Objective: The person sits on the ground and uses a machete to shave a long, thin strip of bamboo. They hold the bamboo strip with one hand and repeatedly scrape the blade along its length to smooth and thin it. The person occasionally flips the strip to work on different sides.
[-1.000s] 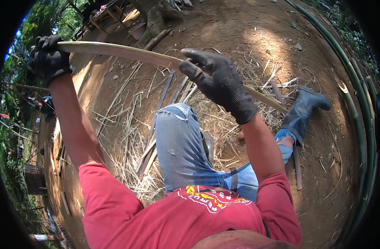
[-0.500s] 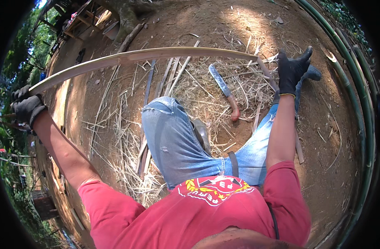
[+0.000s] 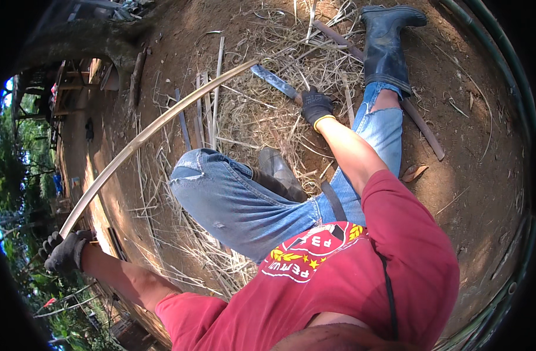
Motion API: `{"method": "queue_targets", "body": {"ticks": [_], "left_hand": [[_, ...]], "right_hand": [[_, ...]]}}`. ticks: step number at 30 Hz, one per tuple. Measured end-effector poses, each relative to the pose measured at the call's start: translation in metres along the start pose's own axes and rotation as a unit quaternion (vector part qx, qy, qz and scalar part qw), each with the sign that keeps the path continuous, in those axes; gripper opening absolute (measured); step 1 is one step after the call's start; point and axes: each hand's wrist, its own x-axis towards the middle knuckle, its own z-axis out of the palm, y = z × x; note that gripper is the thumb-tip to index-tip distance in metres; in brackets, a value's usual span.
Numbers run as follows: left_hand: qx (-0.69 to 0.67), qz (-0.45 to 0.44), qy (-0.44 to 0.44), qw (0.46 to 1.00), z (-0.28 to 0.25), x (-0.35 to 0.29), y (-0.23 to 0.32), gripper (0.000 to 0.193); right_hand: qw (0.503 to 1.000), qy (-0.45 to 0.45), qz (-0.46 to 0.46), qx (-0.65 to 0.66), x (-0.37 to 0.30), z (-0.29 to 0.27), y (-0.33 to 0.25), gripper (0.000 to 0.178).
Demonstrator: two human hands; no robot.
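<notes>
A long, pale bamboo strip [image 3: 148, 133] arcs from the left side to the middle of the ground. My left hand [image 3: 66, 250], in a dark work glove, is closed around its near end. Its far tip hangs free beside the machete's blade. My right hand [image 3: 316, 106], in a black glove with a yellow cuff edge, is wrapped over the wooden handle of the machete [image 3: 274, 81]. The blade points to the upper left over the shavings, and most of the handle is hidden under my fingers.
Curly bamboo shavings [image 3: 279, 131] and loose strips cover the dirt between my legs. My right boot [image 3: 388, 50] stretches forward; my left knee [image 3: 192, 167] is bent. A brown strip [image 3: 423, 130] runs under my right leg. Green bamboo poles [image 3: 502, 55] line the right edge.
My right hand has let go of the strip's far part and come down onto the machete handle. My left hand has moved lower, with the strip tilted upward to the right. The view has shifted.
</notes>
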Motion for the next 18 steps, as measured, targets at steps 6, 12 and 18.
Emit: {"method": "queue_targets", "body": {"ticks": [6,12,18], "left_hand": [[-0.329,-0.162,-0.093,0.926,-0.028,0.046,0.046,0.027],[-0.37,-0.106,-0.212,0.898,-0.057,0.113,0.015,0.022],[-0.299,-0.07,-0.208,0.929,-0.049,0.102,0.013,0.017]], "right_hand": [[0.994,-0.029,0.063,0.087,-0.003,-0.02,-0.007,0.043],[0.985,0.118,0.026,0.119,-0.01,-0.045,-0.003,0.058],[0.868,0.386,-0.14,0.279,-0.014,-0.073,-0.021,0.055]]}}
